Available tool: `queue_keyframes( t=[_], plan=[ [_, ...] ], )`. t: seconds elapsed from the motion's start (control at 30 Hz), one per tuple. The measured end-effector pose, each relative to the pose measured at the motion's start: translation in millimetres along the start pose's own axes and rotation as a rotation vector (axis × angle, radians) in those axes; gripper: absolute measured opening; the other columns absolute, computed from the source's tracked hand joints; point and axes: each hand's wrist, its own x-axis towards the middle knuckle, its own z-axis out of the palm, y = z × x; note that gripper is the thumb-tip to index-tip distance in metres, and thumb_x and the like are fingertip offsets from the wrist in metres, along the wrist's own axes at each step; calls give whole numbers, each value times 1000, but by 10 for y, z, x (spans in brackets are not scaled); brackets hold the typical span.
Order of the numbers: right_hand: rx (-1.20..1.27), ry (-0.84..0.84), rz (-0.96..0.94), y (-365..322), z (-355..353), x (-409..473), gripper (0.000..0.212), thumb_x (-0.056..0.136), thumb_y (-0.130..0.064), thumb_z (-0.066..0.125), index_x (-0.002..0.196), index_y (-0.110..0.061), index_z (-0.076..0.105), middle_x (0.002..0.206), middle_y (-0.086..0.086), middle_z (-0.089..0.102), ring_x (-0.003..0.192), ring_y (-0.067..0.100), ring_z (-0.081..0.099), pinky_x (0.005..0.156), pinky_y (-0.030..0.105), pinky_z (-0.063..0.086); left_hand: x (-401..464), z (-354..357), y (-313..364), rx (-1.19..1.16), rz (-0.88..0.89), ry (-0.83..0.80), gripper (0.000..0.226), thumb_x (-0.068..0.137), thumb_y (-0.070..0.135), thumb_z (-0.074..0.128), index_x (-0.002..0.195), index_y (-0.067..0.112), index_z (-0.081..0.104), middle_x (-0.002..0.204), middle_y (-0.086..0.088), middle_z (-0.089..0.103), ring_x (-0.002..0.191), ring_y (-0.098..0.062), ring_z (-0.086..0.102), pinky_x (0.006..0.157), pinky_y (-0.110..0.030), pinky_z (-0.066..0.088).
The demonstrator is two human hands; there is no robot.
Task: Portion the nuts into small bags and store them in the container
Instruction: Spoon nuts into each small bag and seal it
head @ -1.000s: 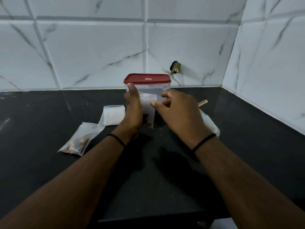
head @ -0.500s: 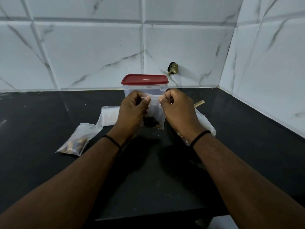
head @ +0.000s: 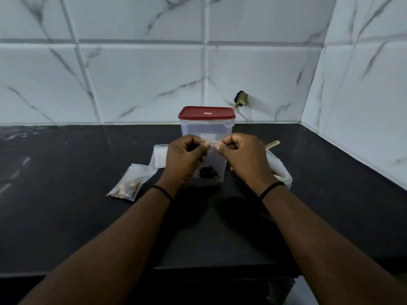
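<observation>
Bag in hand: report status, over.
Left hand and right hand pinch the small bag's top edge. Dark nuts at bottom. Container behind, red lid on.

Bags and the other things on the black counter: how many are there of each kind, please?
Bags with nuts: 2, held bag, lying bag
White packets: 2
Red-lidded container: 1
Wooden stick: 1
Total: 6

a black counter (head: pixel 66 216) meets white marble-look wall tiles (head: pixel 141 82), one with a dark hole (head: pixel 241 99).
</observation>
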Motion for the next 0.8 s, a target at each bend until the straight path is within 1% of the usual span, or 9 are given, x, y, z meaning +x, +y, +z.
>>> queue_keyframes(
  t=[0.13, 0.23, 0.3, 0.37, 0.43, 0.5, 0.6, 0.7, 0.8],
  plan=[
    [16, -48, -25, -116, 58, -149, 8, 88, -22, 72, 84, -14, 71, 78, -5, 70, 76, 12, 66, 73, 36, 57, -188, -107, 117, 13, -71, -43, 6, 85, 12, 74, 86, 6, 75, 75, -6, 73, 65, -11, 65, 60, -22, 49],
    [126, -110, 1, -220, 127, -263, 7, 89, -21, 72, 86, -15, 72, 78, -2, 71, 70, 8, 64, 65, 28, 55, -321, -243, 244, 26, -74, 16, 11, 85, 7, 73, 89, -2, 76, 74, -14, 73, 63, -15, 63, 58, -24, 49],
    [272, -153, 72, -293, 184, -346, 9, 90, -19, 72, 85, -11, 72, 77, 11, 72, 58, 8, 59, 53, 24, 50, -406, -383, 319, 2, -107, 60, 7, 85, 2, 71, 84, -4, 75, 68, -12, 71, 58, -12, 62, 56, -22, 49],
    [384, -209, 164, -356, 265, -406, 15, 90, -18, 72, 85, -4, 71, 81, 25, 70, 57, 18, 55, 49, 26, 48, -468, -549, 359, -38, -192, 106, 9, 84, -3, 70, 76, -3, 73, 59, -6, 68, 52, -10, 61, 52, -21, 49],
    [403, -257, 250, -419, 368, -442, 15, 89, -17, 73, 79, -7, 70, 81, 26, 70, 58, 19, 54, 48, 27, 48, -504, -691, 386, -83, -306, 128, 10, 84, -4, 70, 74, -2, 70, 57, -7, 67, 51, -14, 61, 49, -23, 50],
    [413, -279, 333, -479, 496, -467, 19, 86, -16, 75, 70, -11, 67, 71, 21, 66, 54, 17, 52, 45, 25, 45, -513, -806, 422, -87, -389, 150, 11, 84, -2, 70, 73, -3, 69, 58, -10, 66, 52, -20, 61, 47, -23, 49],
    [357, -338, 406, -524, 663, -495, 17, 83, -15, 76, 74, -2, 69, 69, 17, 64, 51, 18, 49, 42, 25, 39, -490, -960, 419, 89, -479, 143, 17, 86, 4, 70, 71, -3, 66, 52, -9, 62, 39, -16, 54, 36, -17, 38],
    [228, -349, 372, -492, 762, -493, 23, 78, -17, 75, 77, 6, 70, 67, 17, 66, 52, 18, 51, 41, 25, 39, -417, -1074, 347, 457, -508, 51, 27, 87, 16, 71, 66, 2, 63, 52, -8, 54, 39, -18, 46, 36, -19, 32],
    [134, -360, 293, -452, 781, -458, 18, 80, -21, 72, 73, -5, 75, 71, 9, 72, 61, 22, 61, 58, 33, 51, -342, -1109, 295, 715, -478, -6, 40, 86, 20, 66, 51, 11, 50, 44, -3, 50, 39, -18, 50, 35, -15, 32]
  ],
)
